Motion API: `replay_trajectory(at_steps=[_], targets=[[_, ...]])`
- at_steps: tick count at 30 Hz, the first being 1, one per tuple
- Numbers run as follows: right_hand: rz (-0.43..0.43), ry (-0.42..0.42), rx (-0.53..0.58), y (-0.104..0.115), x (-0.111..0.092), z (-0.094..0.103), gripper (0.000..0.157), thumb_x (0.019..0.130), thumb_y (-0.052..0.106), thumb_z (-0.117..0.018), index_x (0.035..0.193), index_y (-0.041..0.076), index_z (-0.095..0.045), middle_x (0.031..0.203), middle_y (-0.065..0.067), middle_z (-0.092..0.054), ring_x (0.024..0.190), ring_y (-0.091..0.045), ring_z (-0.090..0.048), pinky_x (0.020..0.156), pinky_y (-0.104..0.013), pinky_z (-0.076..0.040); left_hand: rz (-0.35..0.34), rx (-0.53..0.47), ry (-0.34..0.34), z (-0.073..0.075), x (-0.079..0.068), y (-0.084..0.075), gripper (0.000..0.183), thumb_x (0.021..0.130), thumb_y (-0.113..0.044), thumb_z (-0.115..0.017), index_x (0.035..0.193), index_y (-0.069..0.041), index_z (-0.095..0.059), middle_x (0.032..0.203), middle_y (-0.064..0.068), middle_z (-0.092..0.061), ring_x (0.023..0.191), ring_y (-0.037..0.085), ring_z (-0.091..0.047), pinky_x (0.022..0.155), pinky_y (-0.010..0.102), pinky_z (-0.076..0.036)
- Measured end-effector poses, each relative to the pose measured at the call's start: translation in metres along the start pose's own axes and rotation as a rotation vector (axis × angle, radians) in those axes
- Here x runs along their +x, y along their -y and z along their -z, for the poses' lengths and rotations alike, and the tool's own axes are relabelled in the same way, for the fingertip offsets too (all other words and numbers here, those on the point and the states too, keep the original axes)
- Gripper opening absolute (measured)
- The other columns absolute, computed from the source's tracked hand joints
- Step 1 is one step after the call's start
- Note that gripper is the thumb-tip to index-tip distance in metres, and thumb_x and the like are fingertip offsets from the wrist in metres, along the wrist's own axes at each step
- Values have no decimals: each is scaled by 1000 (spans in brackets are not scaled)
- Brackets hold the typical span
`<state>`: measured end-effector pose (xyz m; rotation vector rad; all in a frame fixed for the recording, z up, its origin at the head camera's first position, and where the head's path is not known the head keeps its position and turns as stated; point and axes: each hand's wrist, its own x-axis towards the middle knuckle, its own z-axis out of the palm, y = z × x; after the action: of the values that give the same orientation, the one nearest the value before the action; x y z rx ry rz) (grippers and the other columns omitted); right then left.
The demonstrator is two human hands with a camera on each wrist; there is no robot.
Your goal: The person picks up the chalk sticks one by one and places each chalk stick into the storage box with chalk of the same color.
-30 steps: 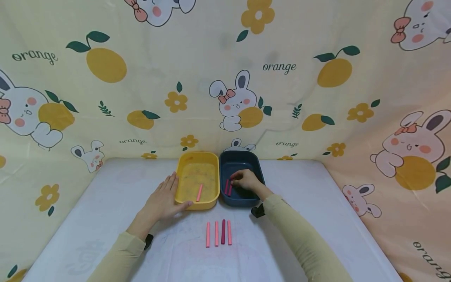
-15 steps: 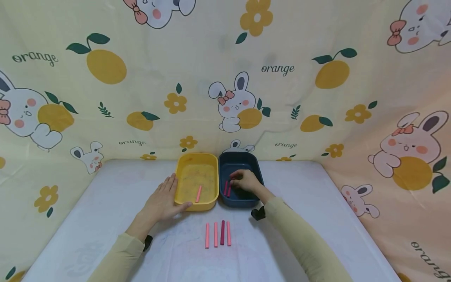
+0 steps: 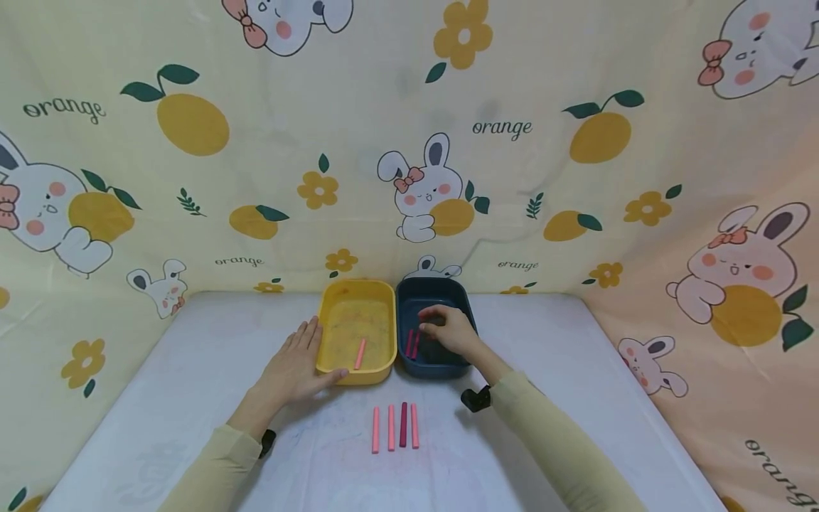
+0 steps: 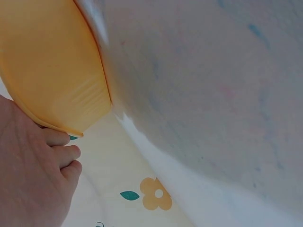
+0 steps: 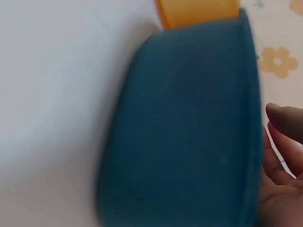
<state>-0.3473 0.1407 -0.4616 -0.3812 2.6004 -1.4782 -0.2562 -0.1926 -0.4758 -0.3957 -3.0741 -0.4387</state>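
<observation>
In the head view my left hand (image 3: 293, 366) lies against the left side of a yellow plastic box (image 3: 325, 313), fingers extended and thumb on its front rim. A pink chalk-like stick (image 3: 360, 353) lies inside that box. My right hand (image 3: 451, 331) is over a dark blue box (image 3: 466, 304), thumb and fingers apart. Two dark red sticks (image 3: 409, 343) show beneath its fingertips; whether others are hidden there I cannot tell. In the right wrist view, the thumb (image 5: 284, 120) stands apart from the fingers beyond the blue wall, with nothing seen between them.
In front of the boxes, three pink sticks (image 3: 375, 430) and one dark red stick (image 3: 403, 425) lie in a row on the white tabletop (image 3: 320, 469). The boxes stand side by side against a patterned curtain (image 3: 358, 142) at the back edge.
My right hand's thumb and fingers have parted, and the wrist has shifted slightly right. A dark red stick at its fingertips earlier no longer shows there. The left hand holds its place.
</observation>
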Motion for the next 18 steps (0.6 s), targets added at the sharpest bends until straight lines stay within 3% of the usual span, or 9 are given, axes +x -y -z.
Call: replay_trajectory(at_steps=[5,12,18], targets=[[36,-24,10,10,-14,4,31,100,12,-70,130,3,-67,122,-11,-71,93,-21,-74,84,-36,-63,-4,11,-11,-2,1,1,116,92,-75,-55,161,11,-18,171,26,-10,157,46,-14,127,58,-19],[49,-53,82,24,-37,6,28,100,12,-70,128,8,-68,122,-9,-71,87,-21,-73,88,-50,-62,4,9,0,-3,1,1,117,92,-77,-53,161,10,-17,172,25,-9,158,45,-13,127,57,-18],[45,-77,111,34,-60,4,33,99,12,-72,131,7,-66,121,-10,-71,84,-19,-72,84,-44,-63,1,6,0,-2,2,0,117,92,-76,-54,161,11,-16,171,27,-10,157,46,-14,126,59,-19]])
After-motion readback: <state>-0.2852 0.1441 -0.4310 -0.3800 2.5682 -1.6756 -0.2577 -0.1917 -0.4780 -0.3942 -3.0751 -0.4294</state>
